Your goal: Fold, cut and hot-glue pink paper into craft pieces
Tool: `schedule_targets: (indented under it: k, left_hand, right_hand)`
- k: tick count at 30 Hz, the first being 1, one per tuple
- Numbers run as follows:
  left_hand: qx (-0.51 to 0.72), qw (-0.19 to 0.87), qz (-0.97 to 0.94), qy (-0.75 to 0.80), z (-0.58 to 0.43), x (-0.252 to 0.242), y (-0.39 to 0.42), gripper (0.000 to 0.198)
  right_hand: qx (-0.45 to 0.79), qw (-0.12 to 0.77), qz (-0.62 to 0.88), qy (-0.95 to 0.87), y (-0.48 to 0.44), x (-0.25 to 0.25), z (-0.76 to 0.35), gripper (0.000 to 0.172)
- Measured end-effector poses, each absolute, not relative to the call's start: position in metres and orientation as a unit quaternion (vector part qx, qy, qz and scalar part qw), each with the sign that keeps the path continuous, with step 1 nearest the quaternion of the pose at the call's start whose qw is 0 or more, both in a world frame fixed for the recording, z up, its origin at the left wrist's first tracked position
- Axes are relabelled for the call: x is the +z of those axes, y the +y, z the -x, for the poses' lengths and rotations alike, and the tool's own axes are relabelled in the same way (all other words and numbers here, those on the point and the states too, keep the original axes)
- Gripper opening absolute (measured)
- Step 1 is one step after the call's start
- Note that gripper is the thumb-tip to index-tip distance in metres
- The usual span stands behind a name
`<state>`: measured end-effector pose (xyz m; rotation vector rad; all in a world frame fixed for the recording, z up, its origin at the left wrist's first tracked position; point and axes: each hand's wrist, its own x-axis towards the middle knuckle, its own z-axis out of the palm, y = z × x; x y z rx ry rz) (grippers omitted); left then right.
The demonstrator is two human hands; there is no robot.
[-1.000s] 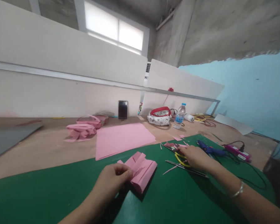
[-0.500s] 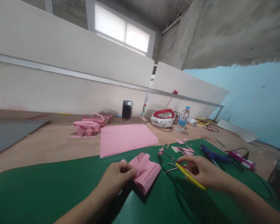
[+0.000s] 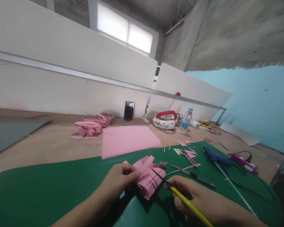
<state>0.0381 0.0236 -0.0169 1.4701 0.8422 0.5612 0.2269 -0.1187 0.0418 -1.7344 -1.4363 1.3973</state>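
My left hand (image 3: 126,176) pinches the left side of a folded pink paper piece (image 3: 148,186), with strips standing up on its top. It sits over the green mat (image 3: 61,189). My right hand (image 3: 196,197) is closed around a yellow-handled tool (image 3: 188,203) with a thin dark pointed end. That tip lies over the upper right part of the folded paper; whether it touches is unclear. The tool's exact kind cannot be made out. Small pink scraps (image 3: 162,163) show just behind the folded paper. A cutter knife (image 3: 196,177) lies beyond my right hand.
Flat pink sheets (image 3: 130,140) lie behind the mat, beside finished-looking pink paper shapes (image 3: 88,129). To the right are another cutter (image 3: 188,157) among scraps, a blue glue gun (image 3: 216,156) and a purple power strip (image 3: 245,163). A phone (image 3: 129,110), pouch (image 3: 165,120) and water bottle (image 3: 185,121) stand behind.
My right hand has moved left and nearer me, bringing the tool's tip from beyond the folded paper to over it. The cutter knife is now uncovered. My left hand keeps its hold.
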Motion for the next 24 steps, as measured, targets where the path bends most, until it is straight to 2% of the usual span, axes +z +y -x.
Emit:
schedule_targets:
  k: [13,24]
  left_hand:
    - [0.238,0.630,-0.645,0.361,-0.038,-0.017,0.021,0.025]
    - [0.238,0.626,-0.651,0.357,-0.038,-0.018,0.020,0.023]
  right_hand:
    - [0.428,0.251,0.612,-0.616,-0.103,0.035,-0.218,0.042]
    - [0.443,0.282,0.600,-0.604,-0.102,0.033,-0.213,0.044]
